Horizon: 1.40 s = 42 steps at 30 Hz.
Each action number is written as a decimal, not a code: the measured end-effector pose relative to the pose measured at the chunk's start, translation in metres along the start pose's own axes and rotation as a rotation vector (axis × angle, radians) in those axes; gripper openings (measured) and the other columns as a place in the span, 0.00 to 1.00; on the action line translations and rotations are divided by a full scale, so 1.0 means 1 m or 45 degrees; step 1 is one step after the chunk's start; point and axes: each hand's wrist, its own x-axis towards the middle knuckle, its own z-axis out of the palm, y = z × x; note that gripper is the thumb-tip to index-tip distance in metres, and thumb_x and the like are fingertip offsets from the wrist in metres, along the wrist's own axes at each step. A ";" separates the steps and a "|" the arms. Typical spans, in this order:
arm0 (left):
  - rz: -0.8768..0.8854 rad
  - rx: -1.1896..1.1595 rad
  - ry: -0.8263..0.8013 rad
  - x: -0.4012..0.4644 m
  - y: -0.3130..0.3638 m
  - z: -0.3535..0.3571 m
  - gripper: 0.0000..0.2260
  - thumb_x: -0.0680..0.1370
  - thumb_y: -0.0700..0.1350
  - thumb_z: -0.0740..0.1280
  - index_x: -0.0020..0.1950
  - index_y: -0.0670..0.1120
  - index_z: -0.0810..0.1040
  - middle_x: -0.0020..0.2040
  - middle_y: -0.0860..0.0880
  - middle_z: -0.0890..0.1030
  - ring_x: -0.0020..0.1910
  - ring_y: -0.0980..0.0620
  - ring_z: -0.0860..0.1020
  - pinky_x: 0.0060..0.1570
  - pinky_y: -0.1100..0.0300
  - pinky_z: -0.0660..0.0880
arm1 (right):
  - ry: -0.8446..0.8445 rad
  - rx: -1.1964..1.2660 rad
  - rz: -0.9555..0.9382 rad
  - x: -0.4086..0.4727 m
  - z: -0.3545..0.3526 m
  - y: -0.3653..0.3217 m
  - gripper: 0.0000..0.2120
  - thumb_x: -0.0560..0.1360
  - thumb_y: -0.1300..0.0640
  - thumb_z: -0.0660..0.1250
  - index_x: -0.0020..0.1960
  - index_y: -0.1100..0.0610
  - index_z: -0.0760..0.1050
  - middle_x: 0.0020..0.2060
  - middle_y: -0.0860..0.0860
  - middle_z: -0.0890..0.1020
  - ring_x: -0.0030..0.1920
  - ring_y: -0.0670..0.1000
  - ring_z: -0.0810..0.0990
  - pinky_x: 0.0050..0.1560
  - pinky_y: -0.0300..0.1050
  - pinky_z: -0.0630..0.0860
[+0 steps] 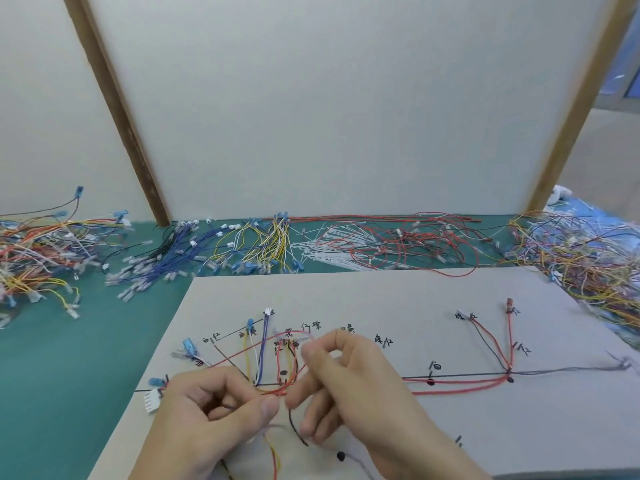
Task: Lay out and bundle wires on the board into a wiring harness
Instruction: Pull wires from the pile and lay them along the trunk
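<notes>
A: Boards?
B: One grey board [381,299], hand-marked. Two hands over it: left hand [221,407], right hand [349,386].

A: Connectors on the board?
B: One white multi-pin connector [152,400] at its left edge. Blue terminals, three clear.

A: Loose wire heaps behind?
B: Too tangled to count. One spread of white cable ties [322,247].

A: Wooden posts?
B: Two.
</notes>
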 end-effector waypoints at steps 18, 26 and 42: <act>-0.153 -0.581 -0.070 -0.002 0.018 -0.009 0.20 0.66 0.49 0.74 0.24 0.45 0.66 0.23 0.47 0.60 0.22 0.53 0.58 0.24 0.59 0.54 | -0.593 0.791 0.613 0.014 -0.032 -0.032 0.08 0.75 0.57 0.75 0.51 0.60 0.83 0.34 0.49 0.68 0.24 0.43 0.62 0.15 0.33 0.65; -0.228 -0.967 -0.071 0.000 0.018 -0.021 0.23 0.59 0.46 0.82 0.25 0.46 0.66 0.20 0.51 0.63 0.16 0.56 0.61 0.22 0.61 0.53 | -1.060 0.790 0.057 -0.005 -0.065 -0.012 0.40 0.74 0.33 0.69 0.66 0.68 0.70 0.36 0.58 0.80 0.47 0.61 0.78 0.69 0.73 0.63; -0.212 -1.220 -0.392 0.003 0.006 -0.034 0.18 0.75 0.39 0.72 0.33 0.48 0.65 0.22 0.53 0.60 0.15 0.56 0.60 0.21 0.62 0.52 | -0.345 0.984 0.237 0.010 -0.053 -0.018 0.25 0.74 0.64 0.67 0.72 0.59 0.75 0.36 0.48 0.74 0.26 0.44 0.66 0.15 0.29 0.62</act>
